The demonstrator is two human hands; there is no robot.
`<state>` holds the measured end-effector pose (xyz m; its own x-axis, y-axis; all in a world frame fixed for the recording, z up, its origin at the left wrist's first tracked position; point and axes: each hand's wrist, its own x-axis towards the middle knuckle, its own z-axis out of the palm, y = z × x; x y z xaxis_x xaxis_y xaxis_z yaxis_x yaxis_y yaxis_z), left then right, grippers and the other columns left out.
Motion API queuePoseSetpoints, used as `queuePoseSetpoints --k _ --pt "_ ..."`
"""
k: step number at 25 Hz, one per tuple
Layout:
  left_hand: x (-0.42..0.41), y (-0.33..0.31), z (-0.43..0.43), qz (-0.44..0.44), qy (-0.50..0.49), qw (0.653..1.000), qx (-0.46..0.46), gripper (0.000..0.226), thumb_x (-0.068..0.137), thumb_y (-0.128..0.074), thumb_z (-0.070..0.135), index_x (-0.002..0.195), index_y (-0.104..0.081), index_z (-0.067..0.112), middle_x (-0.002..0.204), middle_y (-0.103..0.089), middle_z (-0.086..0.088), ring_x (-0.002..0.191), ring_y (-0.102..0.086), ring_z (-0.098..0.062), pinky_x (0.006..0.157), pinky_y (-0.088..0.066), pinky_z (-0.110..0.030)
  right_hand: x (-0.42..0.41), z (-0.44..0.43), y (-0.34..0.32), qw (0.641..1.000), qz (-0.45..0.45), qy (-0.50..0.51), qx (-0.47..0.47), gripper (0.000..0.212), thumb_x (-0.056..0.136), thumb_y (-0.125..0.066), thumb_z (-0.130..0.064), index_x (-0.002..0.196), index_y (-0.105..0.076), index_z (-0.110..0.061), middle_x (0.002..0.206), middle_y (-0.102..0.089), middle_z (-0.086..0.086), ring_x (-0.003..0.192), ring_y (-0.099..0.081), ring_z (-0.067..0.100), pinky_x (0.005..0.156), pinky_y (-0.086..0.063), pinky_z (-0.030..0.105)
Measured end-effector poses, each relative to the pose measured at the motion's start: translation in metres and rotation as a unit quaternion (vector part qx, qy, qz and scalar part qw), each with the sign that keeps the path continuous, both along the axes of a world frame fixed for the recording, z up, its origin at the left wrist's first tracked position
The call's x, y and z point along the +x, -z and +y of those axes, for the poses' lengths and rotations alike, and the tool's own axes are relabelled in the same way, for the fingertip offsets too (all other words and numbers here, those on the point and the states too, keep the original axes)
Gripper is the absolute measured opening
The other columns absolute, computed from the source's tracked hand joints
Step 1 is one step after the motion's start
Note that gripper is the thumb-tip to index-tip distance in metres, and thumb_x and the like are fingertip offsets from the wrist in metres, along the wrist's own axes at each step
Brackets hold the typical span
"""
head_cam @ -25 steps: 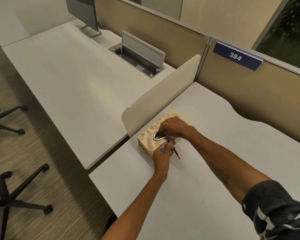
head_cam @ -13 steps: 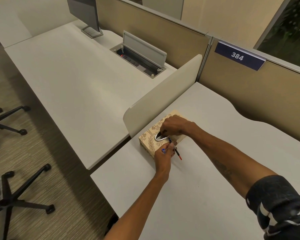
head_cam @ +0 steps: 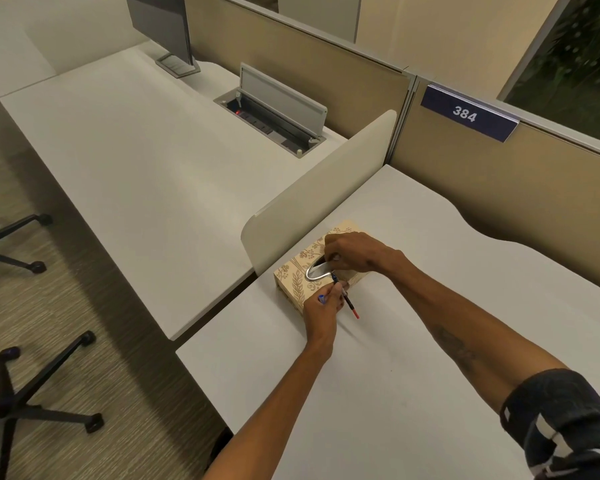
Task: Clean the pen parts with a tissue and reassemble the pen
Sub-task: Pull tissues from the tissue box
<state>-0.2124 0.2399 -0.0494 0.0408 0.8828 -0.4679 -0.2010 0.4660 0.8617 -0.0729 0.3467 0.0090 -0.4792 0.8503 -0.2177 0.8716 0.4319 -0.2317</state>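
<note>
A beige patterned tissue box (head_cam: 291, 278) lies on the white desk (head_cam: 413, 358), against the low divider. My right hand (head_cam: 354, 252) rests on top of the box with its fingertips at the oval slot (head_cam: 317, 271); whether it grips a tissue I cannot tell. My left hand (head_cam: 323, 311) is closed at the box's near edge around thin pen parts: a dark rod with a red end (head_cam: 350, 304) sticks out to the right and a blue tip (head_cam: 322, 298) to the left.
A cream divider (head_cam: 312, 199) separates this desk from the neighbouring white desk (head_cam: 136, 161), which carries a monitor stand (head_cam: 177, 65) and an open cable tray (head_cam: 274, 112). Tan partition walls run along the back. Office chair bases (head_cam: 32, 393) stand on the floor at left.
Both hands stay at the tissue box. My right hand's fingers have worked slightly at the slot; the view has shifted a little.
</note>
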Motion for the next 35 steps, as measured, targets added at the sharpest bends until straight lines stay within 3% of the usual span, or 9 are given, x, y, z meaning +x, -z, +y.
queuePoseSetpoints --k 4,8,12,15,20,28,35 --pt "-0.002 -0.001 0.0 0.012 0.015 1.0 0.015 0.01 0.093 -0.067 0.027 0.1 -0.074 0.025 0.103 -0.076 0.0 0.099 -0.072 -0.015 0.087 -0.059 -0.028 0.011 -0.005 0.001 0.998 0.045 0.034 -0.014 0.013 0.091 -0.062 -0.02 0.1 -0.07 -0.014 0.103 -0.067 0.003 0.087 -0.061 0.022 0.072 -0.049 0.032" --pt "-0.002 -0.001 0.0 0.015 0.018 1.0 0.01 0.014 0.093 -0.067 0.028 0.104 -0.073 0.022 0.103 -0.075 0.002 0.1 -0.071 -0.017 0.088 -0.059 -0.028 0.012 -0.008 0.0 0.994 0.086 0.063 -0.019 0.02 0.093 -0.059 -0.016 0.11 -0.067 -0.019 0.099 -0.069 0.002 0.084 -0.058 0.018 0.071 -0.045 0.029" --pt "-0.001 -0.003 0.0 0.016 0.016 1.0 0.008 0.008 0.093 -0.067 0.027 0.1 -0.071 0.027 0.102 -0.074 0.003 0.098 -0.071 -0.017 0.088 -0.059 -0.029 0.005 -0.013 0.001 0.997 0.064 0.041 0.021 0.012 0.093 -0.061 -0.027 0.1 -0.065 -0.019 0.1 -0.066 0.002 0.086 -0.054 0.018 0.067 -0.046 0.03" --pt "-0.001 -0.003 0.0 0.013 0.009 1.0 0.004 0.011 0.092 -0.067 0.027 0.103 -0.07 0.025 0.104 -0.074 0.0 0.097 -0.072 -0.016 0.087 -0.059 -0.028 0.0 -0.011 0.004 0.997 0.065 0.024 0.033 0.008 0.091 -0.064 -0.02 0.095 -0.066 -0.014 0.103 -0.065 0.004 0.094 -0.056 0.021 0.074 -0.05 0.033" --pt "-0.001 -0.002 0.0 0.019 0.008 1.0 0.006 0.015 0.092 -0.067 0.03 0.105 -0.07 0.023 0.104 -0.075 -0.002 0.098 -0.072 -0.019 0.089 -0.059 -0.031 -0.009 -0.007 0.007 0.995 0.077 0.046 -0.034 0.019 0.093 -0.061 -0.017 0.112 -0.062 -0.018 0.108 -0.068 0.004 0.093 -0.062 0.022 0.078 -0.053 0.037" --pt "-0.001 -0.003 0.0 0.011 0.004 1.0 0.003 0.01 0.092 -0.068 0.029 0.101 -0.07 0.026 0.105 -0.075 -0.004 0.099 -0.072 -0.021 0.089 -0.059 -0.032 -0.012 -0.012 0.016 0.996 0.058 0.034 0.054 0.007 0.09 -0.065 -0.013 0.093 -0.068 -0.007 0.096 -0.063 0.006 0.086 -0.058 0.024 0.063 -0.045 0.032" --pt "0.0 -0.004 0.0 0.005 -0.002 1.0 0.009 0.019 0.091 -0.069 0.028 0.108 -0.071 0.02 0.107 -0.074 -0.005 0.1 -0.071 -0.02 0.082 -0.059 -0.024 -0.005 -0.016 0.017 0.995 0.073 0.038 0.052 0.019 0.09 -0.062 -0.006 0.106 -0.072 -0.01 0.095 -0.067 0.008 0.086 -0.06 0.027 0.067 -0.045 0.034"
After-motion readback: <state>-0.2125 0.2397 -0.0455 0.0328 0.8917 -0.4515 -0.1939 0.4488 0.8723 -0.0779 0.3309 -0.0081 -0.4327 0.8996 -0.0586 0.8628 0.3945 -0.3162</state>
